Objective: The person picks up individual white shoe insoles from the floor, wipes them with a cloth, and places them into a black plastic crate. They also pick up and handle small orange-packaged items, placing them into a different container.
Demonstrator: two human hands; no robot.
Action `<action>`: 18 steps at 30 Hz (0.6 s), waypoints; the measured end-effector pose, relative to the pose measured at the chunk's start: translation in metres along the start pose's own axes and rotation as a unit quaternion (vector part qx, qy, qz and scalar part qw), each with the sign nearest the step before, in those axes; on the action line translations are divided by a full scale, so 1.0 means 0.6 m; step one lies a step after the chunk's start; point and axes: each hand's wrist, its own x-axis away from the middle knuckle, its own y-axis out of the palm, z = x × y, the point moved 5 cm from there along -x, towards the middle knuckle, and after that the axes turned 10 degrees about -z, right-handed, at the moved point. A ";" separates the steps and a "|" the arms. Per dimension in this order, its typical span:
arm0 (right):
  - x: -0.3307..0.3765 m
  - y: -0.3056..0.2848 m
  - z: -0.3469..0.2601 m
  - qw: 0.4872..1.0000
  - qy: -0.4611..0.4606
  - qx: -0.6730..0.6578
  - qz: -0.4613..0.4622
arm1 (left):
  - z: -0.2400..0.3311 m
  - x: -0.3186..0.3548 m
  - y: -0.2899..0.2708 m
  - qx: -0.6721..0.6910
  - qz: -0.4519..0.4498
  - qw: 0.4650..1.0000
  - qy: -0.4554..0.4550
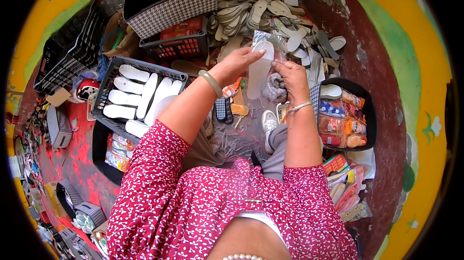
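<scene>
In front of me, a pale insole [259, 77] is held up with its rounded end in or behind a clear plastic bag [277, 39]. My left hand [241, 62] is closed on the insole's left edge, thumb on top near the rounded end. Fingers of my right hand [294, 77] pinch the right side of the bag. Just left of the right hand is a fuzzy grey bundle [274, 88]; whether it is held or lies beyond, I cannot tell. Below the insole are a dark checked item [224, 109] and an orange package [239, 110].
White insoles [126, 85] fill a dark crate [110, 69] at left. A big heap of insoles [241, 16] lies beyond my hands. At right, a black bin [369, 115] holds colourful packages [345, 120]. A houndstooth box [174, 11] stands on a crate at the back.
</scene>
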 end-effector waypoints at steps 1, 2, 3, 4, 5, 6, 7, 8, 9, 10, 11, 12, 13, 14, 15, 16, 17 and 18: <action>0.001 0.001 -0.001 1.000 0.007 -0.014 -0.011 | 0.003 0.000 -0.003 -0.014 0.014 1.000 0.005; 0.002 0.000 -0.001 0.999 0.015 -0.028 -0.021 | 0.004 -0.002 -0.004 -0.005 0.003 1.000 0.019; 0.003 0.001 -0.001 0.998 0.022 -0.042 -0.032 | 0.003 -0.006 -0.007 0.005 -0.009 0.999 0.032; 0.004 0.004 -0.002 0.997 0.028 -0.056 -0.037 | 0.004 -0.006 -0.007 0.014 -0.020 0.999 0.045; 0.004 0.008 -0.003 0.996 0.033 -0.070 -0.043 | 0.001 -0.006 -0.007 0.034 -0.029 0.998 0.046; 0.004 0.011 -0.003 0.995 0.038 -0.083 -0.049 | -0.001 -0.006 -0.007 0.053 -0.038 0.997 0.046; 0.004 0.010 -0.002 0.994 0.038 -0.089 -0.050 | -0.002 -0.007 -0.004 0.074 -0.049 0.995 0.046; 0.003 0.008 -0.001 0.993 0.038 -0.094 -0.053 | -0.004 -0.008 -0.002 0.085 -0.049 0.994 0.046; 0.002 0.007 0.000 0.993 0.038 -0.100 -0.055 | -0.005 -0.008 0.001 0.096 -0.050 0.993 0.046; 0.001 0.005 0.002 0.994 0.037 -0.091 -0.053 | -0.005 -0.008 0.003 0.107 -0.050 0.992 0.045; 0.000 0.004 0.005 0.995 0.036 -0.082 -0.052 | -0.004 -0.007 0.004 0.112 -0.049 0.992 0.043; 0.000 0.003 0.006 0.995 0.035 -0.073 -0.051 | -0.004 -0.006 0.005 0.116 -0.047 0.991 0.040; -0.001 0.004 0.006 0.995 0.033 -0.072 -0.053 | -0.004 -0.004 0.005 0.121 -0.045 0.991 0.038; -0.001 0.007 0.005 0.996 0.030 -0.071 -0.055 | -0.007 -0.006 0.003 0.125 -0.046 0.990 0.038; -0.001 0.010 0.003 0.996 0.027 -0.071 -0.057 | -0.011 -0.008 -0.001 0.129 -0.046 0.990 0.038; -0.001 0.013 0.002 0.996 0.027 -0.063 -0.057 | -0.012 -0.009 -0.002 0.133 -0.046 0.989 0.038; 0.002 0.016 -0.001 0.996 0.028 -0.055 -0.057 | -0.013 -0.009 -0.003 0.134 -0.045 0.989 0.029; 0.003 0.019 -0.001 0.997 0.029 -0.047 -0.057 | -0.014 -0.008 -0.004 0.136 -0.044 0.990 0.021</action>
